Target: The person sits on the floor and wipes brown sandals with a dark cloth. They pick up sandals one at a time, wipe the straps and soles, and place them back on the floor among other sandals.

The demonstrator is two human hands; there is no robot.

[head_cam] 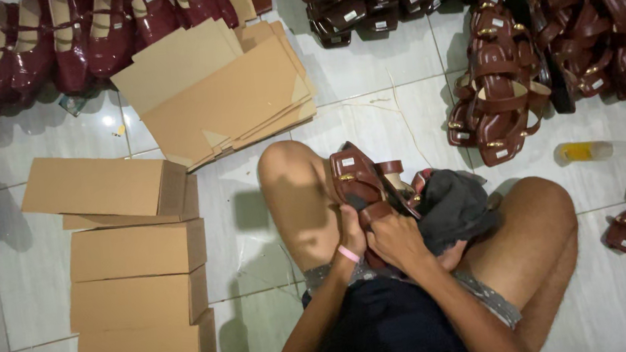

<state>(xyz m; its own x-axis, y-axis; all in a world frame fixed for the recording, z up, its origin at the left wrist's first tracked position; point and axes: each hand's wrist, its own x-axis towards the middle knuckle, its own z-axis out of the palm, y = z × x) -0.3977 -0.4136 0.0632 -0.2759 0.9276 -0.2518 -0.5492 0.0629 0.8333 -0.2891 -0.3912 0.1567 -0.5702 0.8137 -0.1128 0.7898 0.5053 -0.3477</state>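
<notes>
Fingers of both hands, left hand (pixel 351 235) and right hand (pixel 394 238), pinched a brown sandal (pixel 359 183) whose length pointed toward eleven o'clock.

White tiled floor (pixel 398 106) carried everything. Closed boxes (pixel 140 292) sat at 8 o'clock, flat cardboard (pixel 221 93) at 11, dark red shoes (pixel 47 41) along 10 to 12, brown sandals (pixel 504 96) at 2, a bottle (pixel 609 150) at 3.
</notes>
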